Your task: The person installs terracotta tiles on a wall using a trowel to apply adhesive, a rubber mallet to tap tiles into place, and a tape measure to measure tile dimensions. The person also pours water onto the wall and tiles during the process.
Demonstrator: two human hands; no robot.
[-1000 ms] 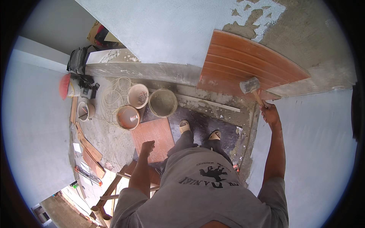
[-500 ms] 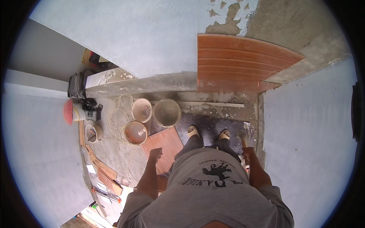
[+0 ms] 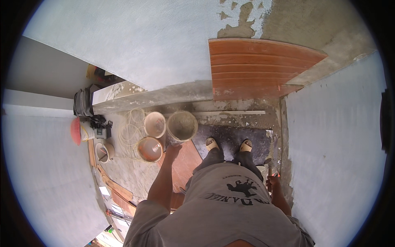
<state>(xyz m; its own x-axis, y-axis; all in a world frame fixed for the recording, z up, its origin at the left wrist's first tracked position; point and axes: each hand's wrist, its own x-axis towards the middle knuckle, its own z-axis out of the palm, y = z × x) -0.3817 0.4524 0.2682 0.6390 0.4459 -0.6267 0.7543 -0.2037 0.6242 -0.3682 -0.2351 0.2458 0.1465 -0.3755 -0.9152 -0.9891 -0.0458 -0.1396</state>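
My left hand (image 3: 173,151) is held out ahead on the left, its fingers loosely curled, with nothing visible in them. In the picture it lies over the edge of a reddish tile panel (image 3: 187,164), just below a grey-brown mortar bucket (image 3: 182,126) and right of a bucket with an orange-stained rim (image 3: 150,149); any touch cannot be made out. Low at my right side, my right hand (image 3: 272,181) is closed around the handle of a small trowel (image 3: 268,161). Its greyish blade points forward, and part of the grip is hidden by the fingers.
A ribbed orange-brown panel (image 3: 263,68) stands on the wall ahead. Behind the buckets are another pale bucket (image 3: 155,124) and coiled hose (image 3: 129,131). A small bucket (image 3: 104,152) and wood strips (image 3: 113,179) lie left. I stand on a dark sheet (image 3: 230,140).
My left hand has swung forward toward the buckets. My right hand has dropped back alongside my body with the trowel, whose blade now shows more clearly. The view has shifted slightly.
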